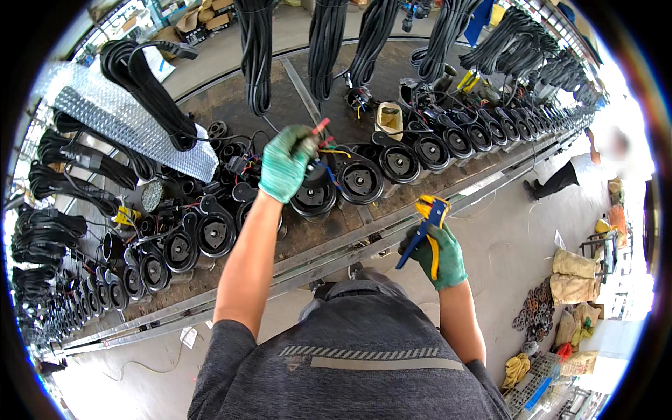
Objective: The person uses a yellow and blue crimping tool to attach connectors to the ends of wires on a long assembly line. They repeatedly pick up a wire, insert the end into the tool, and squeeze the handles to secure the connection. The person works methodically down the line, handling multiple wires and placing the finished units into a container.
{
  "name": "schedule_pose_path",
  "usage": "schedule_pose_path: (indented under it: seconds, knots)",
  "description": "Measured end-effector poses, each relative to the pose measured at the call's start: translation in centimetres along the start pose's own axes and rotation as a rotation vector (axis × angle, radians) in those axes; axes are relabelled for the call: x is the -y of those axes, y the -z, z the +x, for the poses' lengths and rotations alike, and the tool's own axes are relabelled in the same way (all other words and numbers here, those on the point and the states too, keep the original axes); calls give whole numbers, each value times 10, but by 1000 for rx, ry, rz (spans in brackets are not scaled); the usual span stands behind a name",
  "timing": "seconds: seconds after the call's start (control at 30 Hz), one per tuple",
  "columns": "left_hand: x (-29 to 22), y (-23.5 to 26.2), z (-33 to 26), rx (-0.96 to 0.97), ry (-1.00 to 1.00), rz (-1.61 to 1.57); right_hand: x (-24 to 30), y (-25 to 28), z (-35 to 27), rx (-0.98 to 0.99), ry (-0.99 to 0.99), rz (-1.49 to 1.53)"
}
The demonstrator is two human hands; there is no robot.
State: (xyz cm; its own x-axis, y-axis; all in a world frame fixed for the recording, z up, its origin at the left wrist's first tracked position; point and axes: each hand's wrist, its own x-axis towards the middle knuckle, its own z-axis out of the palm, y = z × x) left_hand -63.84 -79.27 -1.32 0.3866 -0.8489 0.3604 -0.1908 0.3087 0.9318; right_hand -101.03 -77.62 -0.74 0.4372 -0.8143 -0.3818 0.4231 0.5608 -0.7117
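Right now we reach our left hand (285,163), in a green glove, out over the bench (231,91) and pinch a small bunch of wires (323,137) between fingers and thumb; their red and yellow ends stick up and to the right of the closed grip. These wires rise from a black round pump (314,196) that sits just below the hand, one of a long row of like units (420,150) running along the bench from lower left to upper right. Our right hand (439,253), also gloved in green, is held back near our body, off the bench and above the floor (511,238). It is wrapped tight around a stripper (424,227) with blue and yellow handles, the tool's head pointing up toward the bench edge. Black cable coils (255,49) hang from above over the far side of the bench, and more coils (45,238) lie stacked at the left. A silver padded sheet (119,112) rests on the bench to the upper left. Far right, another person (588,164) stands by the line.
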Motion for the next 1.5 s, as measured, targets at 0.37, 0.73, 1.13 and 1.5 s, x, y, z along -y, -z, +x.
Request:
schedule_pose_path:
  seconds: [0.37,0.73,1.13,1.5]
  knots:
    - [50,26,102,144,-207,604,2,108,-17,-270,26,67]
    - [142,32,140,33,60,887,82,200,100,-165,-186,-26]
    - [24,-96,108,616,782,1397,159,268,185,4,-402,-104]
    - [225,-186,250,329,810,852,166,296,139,-159,-316,-41]
